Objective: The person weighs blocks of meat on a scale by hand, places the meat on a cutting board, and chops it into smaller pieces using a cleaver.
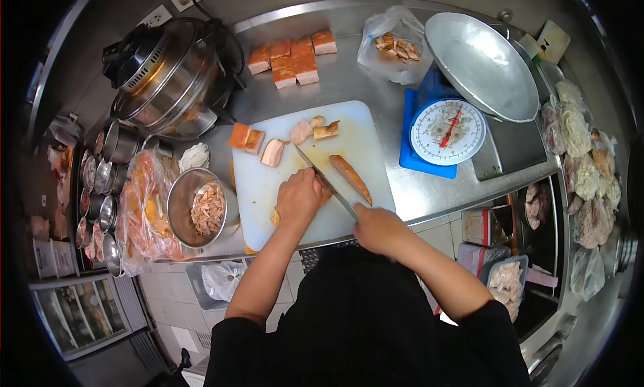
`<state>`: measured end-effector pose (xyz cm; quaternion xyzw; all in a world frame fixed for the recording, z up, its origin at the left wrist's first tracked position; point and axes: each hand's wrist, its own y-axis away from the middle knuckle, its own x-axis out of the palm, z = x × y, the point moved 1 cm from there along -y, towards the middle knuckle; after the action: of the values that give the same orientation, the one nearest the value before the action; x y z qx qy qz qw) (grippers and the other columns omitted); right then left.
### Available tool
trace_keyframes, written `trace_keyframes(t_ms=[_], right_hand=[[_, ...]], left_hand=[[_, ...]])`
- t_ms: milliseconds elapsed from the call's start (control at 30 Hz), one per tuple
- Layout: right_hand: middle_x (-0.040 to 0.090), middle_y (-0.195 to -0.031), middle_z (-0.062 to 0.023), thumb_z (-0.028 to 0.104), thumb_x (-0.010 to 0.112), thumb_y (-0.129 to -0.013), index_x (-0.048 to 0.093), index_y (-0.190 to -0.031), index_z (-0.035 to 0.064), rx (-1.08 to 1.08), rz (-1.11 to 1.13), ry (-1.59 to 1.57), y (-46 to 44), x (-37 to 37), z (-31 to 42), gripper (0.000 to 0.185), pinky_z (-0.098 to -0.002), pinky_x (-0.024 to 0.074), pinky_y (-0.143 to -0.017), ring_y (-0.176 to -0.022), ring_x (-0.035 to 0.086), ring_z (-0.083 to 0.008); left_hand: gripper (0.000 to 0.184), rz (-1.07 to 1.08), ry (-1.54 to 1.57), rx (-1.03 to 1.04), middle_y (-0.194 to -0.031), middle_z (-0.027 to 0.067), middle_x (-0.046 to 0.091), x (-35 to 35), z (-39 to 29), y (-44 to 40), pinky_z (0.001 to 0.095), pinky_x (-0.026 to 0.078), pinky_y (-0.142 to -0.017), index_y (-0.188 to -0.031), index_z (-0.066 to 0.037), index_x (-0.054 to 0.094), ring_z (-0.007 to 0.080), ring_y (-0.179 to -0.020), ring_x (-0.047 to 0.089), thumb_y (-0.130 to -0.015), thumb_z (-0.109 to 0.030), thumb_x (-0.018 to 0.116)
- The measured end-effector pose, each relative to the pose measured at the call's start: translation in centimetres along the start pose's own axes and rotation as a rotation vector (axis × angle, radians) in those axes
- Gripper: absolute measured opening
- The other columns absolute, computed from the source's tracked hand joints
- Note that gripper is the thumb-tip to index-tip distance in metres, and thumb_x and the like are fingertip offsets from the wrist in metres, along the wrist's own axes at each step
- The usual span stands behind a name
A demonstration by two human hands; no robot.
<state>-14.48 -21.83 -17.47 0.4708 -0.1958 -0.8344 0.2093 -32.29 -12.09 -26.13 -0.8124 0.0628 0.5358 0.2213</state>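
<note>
Knife (343,202) in the right hand (379,231), whose fingers are closed round the handle, hiding most of it. The blade slants away over the white cutting board (369,135), just beside the fingers of the left hand (298,196), and its tip ends near some small meat pieces (300,131) toward the far side. The left hand is partly closed, fingers bent down over a piece of meat (327,192) and holding it on the board; parts of this meat show on both sides of the hand. Whether the blade has cut into it, I cannot tell.

A long browned strip (350,180) lies to the right of the blade. Up and left of the left hand stands a pale chunk (272,153), beside two browned blocks (246,138) at the board's corner.

Left of the board, a metal bowl (231,216) holds sliced meat (209,209), with a white cloth (194,157) just behind it. More browned blocks (293,60) sit together farther back on the metal counter (335,85). To the right of the board is a blue scale (448,132) with a large round pan (479,65), and an open plastic bag (370,60) with browned pieces inside lies near it.
</note>
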Motion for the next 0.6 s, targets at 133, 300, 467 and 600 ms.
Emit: trace_keyframes(t_ms=[133,300,467,600], right_hand=[[0.073,-0.094,-0.0243,0.018,0.056,-0.095,0.056,-0.118,-0.0013,-0.027,-0.015,-0.018,0.2,-0.4,0.0,0.03,-0.0528,0.0547,-0.086,-0.093,0.071,-0.043],[0.072,-0.095,-0.0261,0.017,0.056,-0.094,0.058,-0.118,-0.0012,0.034,0.004,-0.039,0.8,1.7,-1.5,0.03,-0.0533,0.0542,-0.087,-0.094,0.071,-0.0429],[0.071,-0.098,-0.029,0.019,0.056,-0.094,0.059,-0.119,-0.0002,0.014,-0.074,-0.074,-3.6,2.8,-2.4,0.031,-0.0535,0.0539,-0.088,-0.097,0.07,-0.0436],[0.072,-0.1,-0.0279,0.025,0.056,-0.095,0.061,-0.118,0.0014,0.081,-0.01,-0.154,-1.5,0.8,-4.4,0.033,-0.0527,0.0539,-0.089,-0.099,0.07,-0.0434]], left_hand=[[0.011,0.016,0.024,-0.011,-0.084,0.0131,0.064,0.3,0.4,0.0,0.0481,0.051,-0.071,-0.091,-0.006,0.059,0.0338,-0.079,0.065,-0.091,-0.017,0.061],[0.01,-0.013,0.028,-0.005,-0.084,0.0136,0.065,0.1,0.0,-0.1,0.0493,0.051,-0.072,-0.093,-0.007,0.06,0.0348,-0.079,0.066,-0.092,-0.017,0.06],[0.01,0.062,0.029,-0.047,-0.089,0.0146,0.068,-0.3,0.1,0.1,0.049,0.052,-0.074,-0.095,-0.007,0.061,0.036,-0.083,0.067,-0.094,-0.017,0.058],[0.013,0.063,0.055,-0.097,-0.093,0.0159,0.07,-0.6,0.2,0.1,0.0499,0.052,-0.077,-0.096,-0.007,0.062,0.0371,-0.087,0.067,-0.097,-0.018,0.056]])
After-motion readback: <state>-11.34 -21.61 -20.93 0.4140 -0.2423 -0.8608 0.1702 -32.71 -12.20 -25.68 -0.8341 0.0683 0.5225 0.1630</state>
